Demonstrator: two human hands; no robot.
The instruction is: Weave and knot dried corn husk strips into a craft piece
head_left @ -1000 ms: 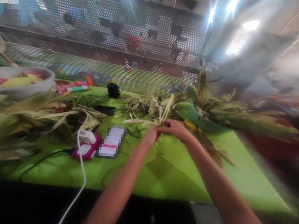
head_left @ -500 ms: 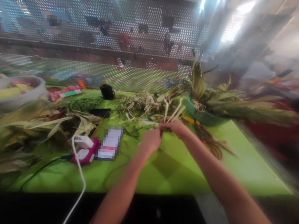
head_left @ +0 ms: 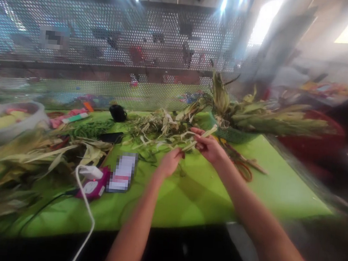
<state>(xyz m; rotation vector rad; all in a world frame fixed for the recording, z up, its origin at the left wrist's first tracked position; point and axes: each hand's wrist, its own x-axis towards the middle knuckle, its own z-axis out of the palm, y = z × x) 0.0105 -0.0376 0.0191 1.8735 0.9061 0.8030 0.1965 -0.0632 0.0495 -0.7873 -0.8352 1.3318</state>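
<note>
Pale corn husk strips (head_left: 190, 147) stretch between my two hands above the green table. Pinched at their lower end is my left hand (head_left: 171, 161), its fingers closed. My right hand (head_left: 208, 147) grips them higher up, palm turned partly toward me, with the strip ends poking out past its fingers. Just beyond the hands lies a heap of shredded dry husk (head_left: 165, 123). To the right of my right hand, scissors with orange handles (head_left: 245, 172) lie on the table, partly covered by a husk piece.
A green basket (head_left: 237, 135) holds long husks at the right. On the left are piled husks (head_left: 46, 160), a grey tub (head_left: 38, 114), a phone (head_left: 123, 172) and a pink power adapter (head_left: 96, 186) with a white cable. A perforated metal screen (head_left: 109, 31) stands behind the table (head_left: 291, 185).
My hands, close together before, have moved apart, with the husk strips now stretched between them. My right hand has turned its palm more upward. The view has shifted slightly.
</note>
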